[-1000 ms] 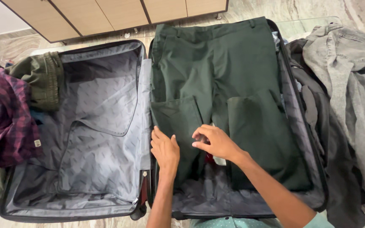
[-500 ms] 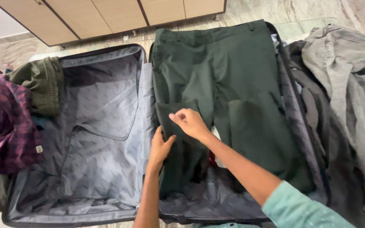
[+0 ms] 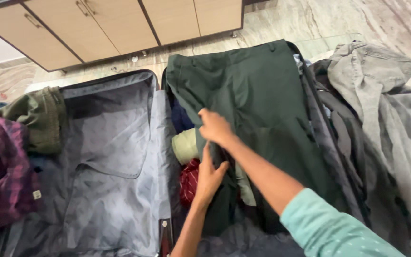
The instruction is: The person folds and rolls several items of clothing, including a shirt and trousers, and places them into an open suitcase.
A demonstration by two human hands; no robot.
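The open suitcase (image 3: 120, 157) lies on the floor, its right half filled by dark green trousers (image 3: 258, 104) spread flat over rolled clothes, a soft, limp, light garment that looks apt to sag and crease wherever it is lifted. It is best taken along a folded edge or hem, with fingers spread to carry the fold. The right hand (image 3: 215, 127) pinches the folded trouser leg, and the left hand (image 3: 210, 175) seems to lie open against the cloth below, though its fingertips are partly hidden.
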